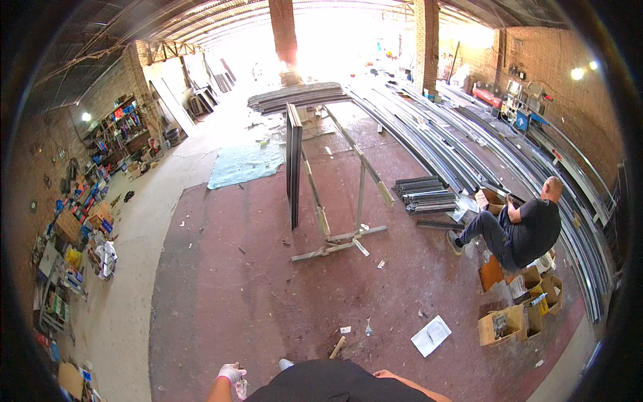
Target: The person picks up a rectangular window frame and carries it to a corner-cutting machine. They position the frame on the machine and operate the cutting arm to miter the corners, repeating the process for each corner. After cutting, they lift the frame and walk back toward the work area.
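Observation:
My left hand (232, 373), in a whitish glove, hangs at the lower edge beside my dark shirt. Its fingers look curled around a crumpled pale pinkish-white thing (242, 388), too small to make out. Bare-skinned at the wrist, my right hand (384, 374) shows only in part on the other side of my body, its fingers hidden. On the floor just ahead lies a wooden stick or handle (337, 347), touched by neither hand. Farther off, a tall dark frame (293, 167) stands upright against a metal work stand (340, 245).
A seated person (532, 224) works at the right beside open cardboard boxes (502, 326). Long metal profiles (429, 134) cover the floor behind. A paper sheet (431, 336) lies nearby, a light-blue sheet (246, 164) farther left. Cluttered tools and boxes (70, 228) line the left wall.

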### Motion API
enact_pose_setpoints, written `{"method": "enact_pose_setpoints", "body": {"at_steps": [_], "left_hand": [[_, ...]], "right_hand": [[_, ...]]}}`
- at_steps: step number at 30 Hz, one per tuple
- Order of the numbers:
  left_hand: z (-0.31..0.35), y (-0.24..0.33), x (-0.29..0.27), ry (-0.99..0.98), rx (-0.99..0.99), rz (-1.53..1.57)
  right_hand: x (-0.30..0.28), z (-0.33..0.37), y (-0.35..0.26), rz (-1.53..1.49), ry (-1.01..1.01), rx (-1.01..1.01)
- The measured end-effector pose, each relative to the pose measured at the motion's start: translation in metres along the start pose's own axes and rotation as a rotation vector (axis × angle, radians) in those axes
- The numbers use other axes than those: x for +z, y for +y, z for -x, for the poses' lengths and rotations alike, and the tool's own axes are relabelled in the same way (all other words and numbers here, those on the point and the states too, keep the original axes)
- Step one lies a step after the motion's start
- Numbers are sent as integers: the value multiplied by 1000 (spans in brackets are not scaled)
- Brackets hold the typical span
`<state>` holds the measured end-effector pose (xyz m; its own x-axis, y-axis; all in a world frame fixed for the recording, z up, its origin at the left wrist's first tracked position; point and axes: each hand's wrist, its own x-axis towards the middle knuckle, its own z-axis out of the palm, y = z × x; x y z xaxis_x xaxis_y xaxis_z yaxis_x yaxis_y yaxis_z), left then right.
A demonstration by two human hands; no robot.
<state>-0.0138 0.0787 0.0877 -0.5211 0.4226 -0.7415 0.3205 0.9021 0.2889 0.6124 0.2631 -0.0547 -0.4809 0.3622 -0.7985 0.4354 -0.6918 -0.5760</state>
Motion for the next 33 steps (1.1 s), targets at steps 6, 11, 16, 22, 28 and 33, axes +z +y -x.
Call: {"method": "enact_pose_setpoints", "body": {"at_steps": [6, 11, 16, 22, 28, 33], "left_hand": [[-20, -19, 13, 15, -44, 102], [-14, -28, 22, 45, -16, 301], [11, 15, 1, 44, 176, 449], [65, 152, -29, 192, 463, 835], [127, 265, -25, -232, 449, 1344], [162, 307, -7, -504, 433, 1435]], "right_hand": [[6, -20, 10, 217, 194, -187], [11, 17, -10, 154, 128, -292], [-15, 105, -64, -247, -268, -104], [-8, 127, -136, 176, 158, -176], [61, 102, -242, 128, 135, -405], [136, 97, -303, -251, -254, -351]]}}
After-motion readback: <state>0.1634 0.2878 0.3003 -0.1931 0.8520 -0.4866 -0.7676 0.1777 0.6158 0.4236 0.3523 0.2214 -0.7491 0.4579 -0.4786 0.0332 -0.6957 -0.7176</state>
